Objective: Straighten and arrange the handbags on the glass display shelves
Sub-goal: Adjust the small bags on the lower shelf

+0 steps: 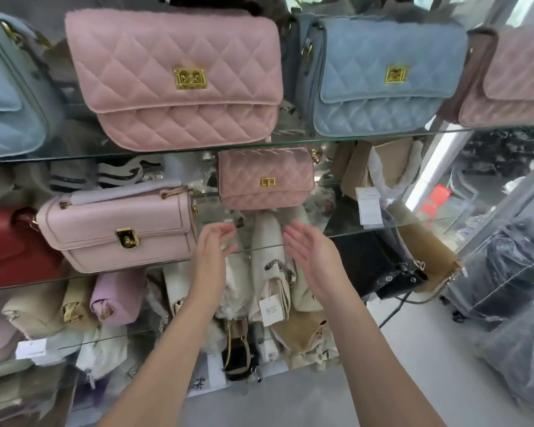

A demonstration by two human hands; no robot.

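1. Small quilted bag (265,178): dusty pink, diamond stitching, gold clasp.
2. Large bag (173,78), up-left of it: same pink, diamond quilting.
3. Wide bag (379,78), up-right of it: pale blue, diamond quilting.
4. Smooth bag (117,232), down-left of it: plain pale pink.
5. Dark bag (370,266), down-right of it: black.

On the top glass shelf (352,135) we see a large pink quilted bag (173,78) and a blue quilted bag (379,75) upright side by side, gold clasps facing us. One shelf down, a small pink quilted bag (265,178) stands further back, right of a smooth pale pink bag (121,232).
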